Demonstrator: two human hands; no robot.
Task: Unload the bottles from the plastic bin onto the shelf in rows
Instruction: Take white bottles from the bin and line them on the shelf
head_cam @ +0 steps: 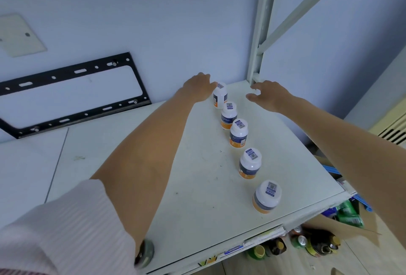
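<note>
White plastic bottles, five with dark-and-orange labels and code stickers on the caps, stand upright in one row running front to back on the shelf; label text is too blurred for me to read. My left hand touches the rearmost bottle, fingers hidden, grip unclear, while my right hand hovers spread and empty near the back corner.

A black metal bracket is fixed to the pale wall, with a beige plate above it. Below the white board's front edge stand drink cans, dark bottles and green packets.
</note>
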